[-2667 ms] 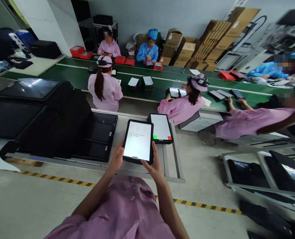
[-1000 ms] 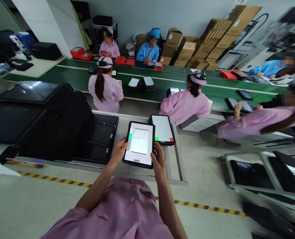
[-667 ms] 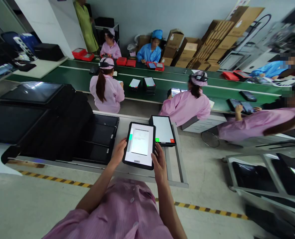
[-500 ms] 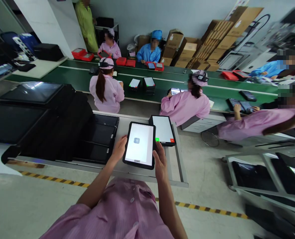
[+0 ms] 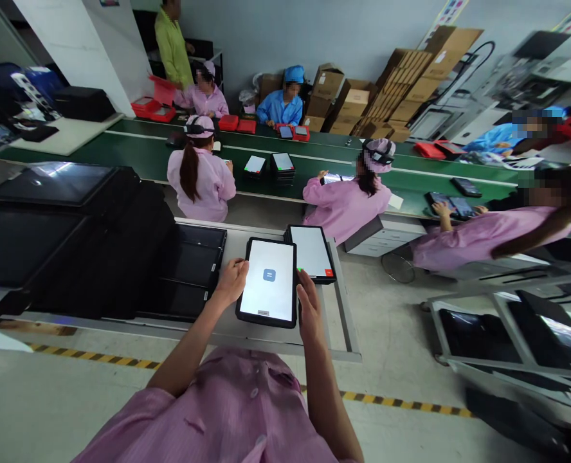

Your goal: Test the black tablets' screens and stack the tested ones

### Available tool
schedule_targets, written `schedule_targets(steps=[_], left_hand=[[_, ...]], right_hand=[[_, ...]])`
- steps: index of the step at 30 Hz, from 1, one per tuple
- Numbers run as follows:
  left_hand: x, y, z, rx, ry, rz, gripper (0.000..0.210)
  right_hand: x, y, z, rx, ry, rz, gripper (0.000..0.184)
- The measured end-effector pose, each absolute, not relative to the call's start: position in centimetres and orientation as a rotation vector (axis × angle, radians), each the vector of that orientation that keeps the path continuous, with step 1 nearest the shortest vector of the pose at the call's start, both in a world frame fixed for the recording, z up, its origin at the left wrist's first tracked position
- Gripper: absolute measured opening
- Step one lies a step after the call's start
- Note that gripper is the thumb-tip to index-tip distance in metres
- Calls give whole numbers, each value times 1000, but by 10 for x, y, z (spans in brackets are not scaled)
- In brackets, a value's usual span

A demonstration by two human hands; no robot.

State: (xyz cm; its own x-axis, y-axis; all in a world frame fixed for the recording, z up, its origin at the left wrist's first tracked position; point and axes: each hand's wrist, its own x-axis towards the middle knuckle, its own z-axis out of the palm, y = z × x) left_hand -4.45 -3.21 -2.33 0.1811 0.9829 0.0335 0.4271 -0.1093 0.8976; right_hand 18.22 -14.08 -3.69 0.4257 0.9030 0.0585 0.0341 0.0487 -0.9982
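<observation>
A black-framed tablet (image 5: 278, 299) with a lit white screen and a small blue icon is held upright in front of me, over a light grey cart top. My left hand (image 5: 231, 283) is closed at its left edge, fingers curled by the frame. Along the right edge, my right hand (image 5: 310, 307) grips the tablet, thumb at the near side; part of its fingers is hidden. Just behind, to the right, lies a stack of tablets (image 5: 312, 247), the top one lit white with a red mark in its corner.
Dark flat panels (image 5: 186, 257) lie on the cart (image 5: 348, 321) to the left. Beyond it, co-workers sit along a green bench (image 5: 247, 145) with tablets and red cases (image 5: 163, 112). Cardboard boxes (image 5: 355, 99) stand by the wall. Another cart (image 5: 488, 347) is at the right.
The view has shifted slightly, and the screen's icon looks darker. My left fingers have come further over the tablet's left edge. A red case on the far bench now has its lid raised.
</observation>
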Motion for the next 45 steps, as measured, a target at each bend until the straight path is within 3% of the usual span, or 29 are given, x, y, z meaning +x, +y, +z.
schedule_targets(steps=[4,10,15,34,45], left_hand=[[-49,-28,-27,1495,1378,901,39],[-50,-27,-42,1316,1255,978,40],[-48,-32,-42,1339,1256,1007,38],[-49,-38,-39,1355,1227,957,39],[-43,-39,-42,1374,1236,999,47]], right_hand=[[185,-138,-20,-1449,-1119,633,58],[181,-132,3,-1483,-1540,264,32],[180,-120,5,-1438,-1782,88,29],[178,-122,3,-1528,-1709,63,32],[152,-134,11,-1406,-1951,258,41]])
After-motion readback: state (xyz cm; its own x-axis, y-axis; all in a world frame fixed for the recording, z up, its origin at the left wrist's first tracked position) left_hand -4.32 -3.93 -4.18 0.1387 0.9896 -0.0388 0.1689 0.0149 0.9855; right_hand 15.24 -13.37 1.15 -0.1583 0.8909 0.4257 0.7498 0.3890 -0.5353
